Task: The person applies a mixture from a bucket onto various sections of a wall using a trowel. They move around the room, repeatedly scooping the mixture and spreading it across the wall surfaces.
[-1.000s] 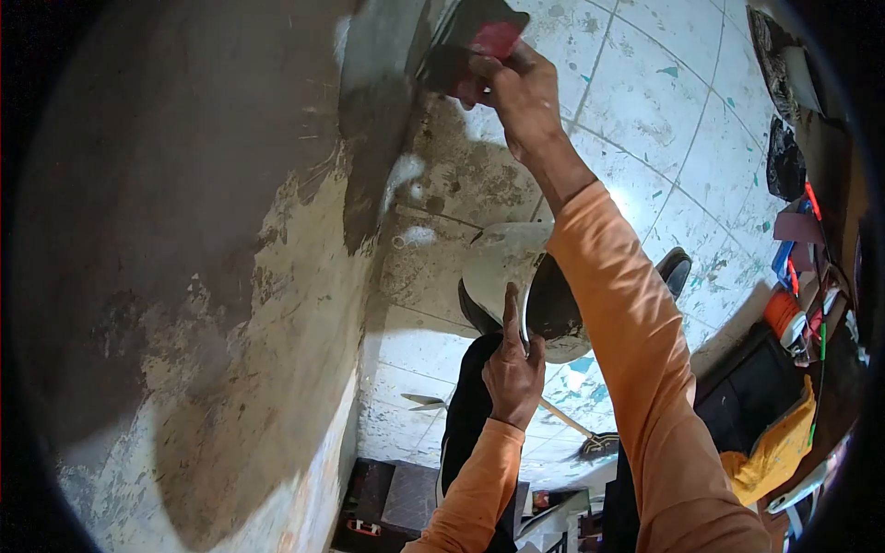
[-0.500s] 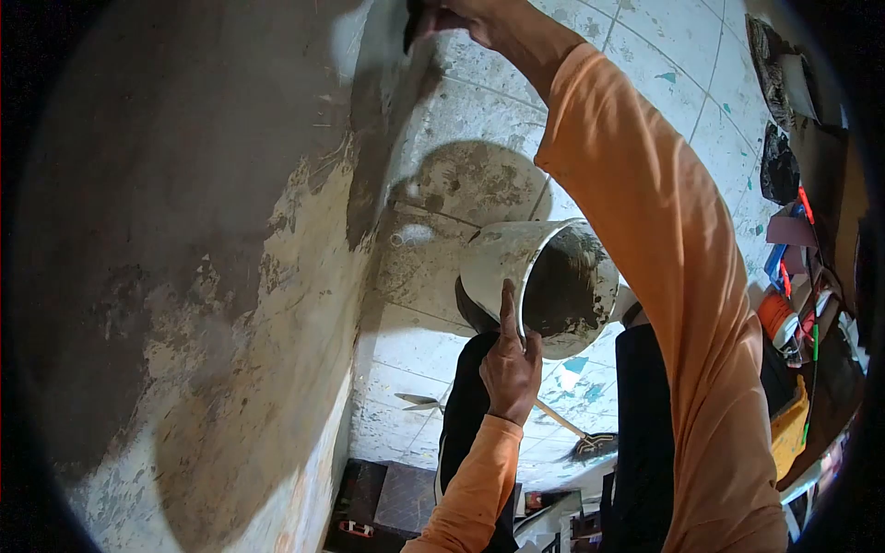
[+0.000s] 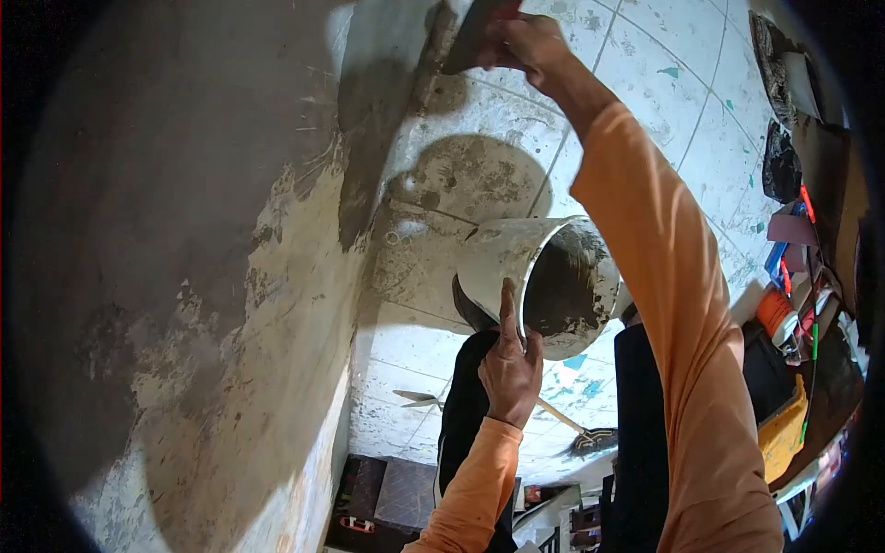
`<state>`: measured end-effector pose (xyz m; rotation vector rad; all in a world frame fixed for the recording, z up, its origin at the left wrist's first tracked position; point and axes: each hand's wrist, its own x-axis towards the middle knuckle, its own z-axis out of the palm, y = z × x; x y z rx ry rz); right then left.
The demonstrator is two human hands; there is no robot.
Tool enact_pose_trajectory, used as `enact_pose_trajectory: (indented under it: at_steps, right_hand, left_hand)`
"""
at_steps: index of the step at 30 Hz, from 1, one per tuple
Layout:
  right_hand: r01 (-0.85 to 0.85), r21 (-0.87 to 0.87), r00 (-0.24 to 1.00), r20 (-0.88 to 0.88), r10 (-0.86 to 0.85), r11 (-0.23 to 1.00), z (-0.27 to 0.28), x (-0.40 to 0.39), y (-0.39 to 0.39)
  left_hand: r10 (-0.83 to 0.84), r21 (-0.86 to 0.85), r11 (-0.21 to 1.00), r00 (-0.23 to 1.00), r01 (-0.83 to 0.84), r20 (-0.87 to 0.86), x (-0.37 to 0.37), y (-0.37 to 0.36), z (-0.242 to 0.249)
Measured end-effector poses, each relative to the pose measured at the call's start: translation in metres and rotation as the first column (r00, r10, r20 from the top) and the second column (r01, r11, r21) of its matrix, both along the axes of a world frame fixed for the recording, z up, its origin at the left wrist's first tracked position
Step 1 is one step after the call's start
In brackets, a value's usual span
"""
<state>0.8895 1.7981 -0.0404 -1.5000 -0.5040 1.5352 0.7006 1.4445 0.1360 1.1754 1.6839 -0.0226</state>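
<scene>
At the top, the right hand (image 3: 530, 46) grasps a scraper (image 3: 473, 37) near the wall (image 3: 184, 138), apparently mid-spreading; another pass would need a steady blade. The left hand (image 3: 512, 378) clasps the central bucket (image 3: 498, 253) (smeared inside) by its rim.

Orange on both sleeves (image 3: 668, 276), a whitish bucket (image 3: 502, 253) smeared dark grey inside, and white floor tiles (image 3: 645, 101) flecked with teal and brown!
</scene>
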Motion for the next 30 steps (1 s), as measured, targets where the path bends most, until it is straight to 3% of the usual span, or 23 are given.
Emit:
enact_pose_trajectory:
  at_steps: [2,4,7,11,13,14,17,19,20,22,26,28,30]
  right_hand:
    - [0.122,0.043,0.992,0.005,-0.122,0.992,0.018,-0.029,0.016]
    - [-0.003,0.142,0.996,-0.085,0.015,0.990,0.024,-0.035,0.042]
    - [-0.026,0.126,0.996,-0.086,0.037,0.992,0.076,-0.046,0.042]
    - [0.061,0.294,0.980,-0.201,0.000,0.954,0.095,-0.047,0.022]
    - [-0.080,0.267,0.997,0.024,0.077,0.960,0.140,-0.047,0.004]
    - [-0.077,0.266,0.997,0.023,0.073,0.961,0.165,-0.047,-0.007]
    - [-0.190,0.136,0.980,0.093,0.178,0.972,0.221,-0.049,-0.033]
    - [0.188,-0.228,0.964,-0.143,-0.224,0.955,0.233,-0.041,-0.038]
    - [0.190,-0.221,0.964,-0.142,-0.224,0.957,0.213,-0.032,-0.044]
    - [0.123,0.126,0.992,0.015,-0.125,0.984,0.135,-0.009,-0.063]
    - [-0.004,0.144,0.999,-0.033,0.009,0.990,0.032,0.014,-0.021]
    - [0.101,0.205,0.992,-0.096,-0.083,0.974,0.021,-0.004,0.012]
    - [0.145,0.146,0.984,-0.121,-0.128,0.979,0.023,-0.018,0.043]
  left_hand:
    - [-0.006,-0.008,1.000,1.000,0.006,0.001,0.001,0.000,-0.002]
    - [-0.006,0.071,0.997,1.000,0.006,-0.006,0.001,-0.002,-0.003]
    - [0.001,0.055,0.998,1.000,-0.002,0.016,0.000,-0.003,-0.004]
    - [0.017,0.107,0.994,1.000,-0.020,0.024,0.002,-0.001,-0.002]
    - [-0.003,0.017,1.000,1.000,0.003,0.000,0.005,0.003,0.002]
    - [-0.007,0.016,1.000,1.000,0.007,0.000,0.005,0.003,0.000]
    - [0.012,0.027,1.000,1.000,-0.012,0.025,0.005,0.001,-0.002]
    - [-0.022,-0.033,0.999,1.000,0.022,0.017,0.003,0.001,-0.002]
    - [-0.023,-0.026,0.999,1.000,0.023,0.020,0.003,0.003,-0.003]
    - [-0.055,0.081,0.995,0.998,0.056,-0.016,0.003,0.003,-0.002]
    - [-0.066,0.175,0.982,0.997,0.070,-0.030,0.004,-0.001,-0.006]
    - [-0.064,0.166,0.984,0.998,0.066,-0.018,0.004,-0.001,-0.006]
    - [-0.061,0.157,0.986,0.998,0.061,-0.007,0.003,-0.001,-0.003]
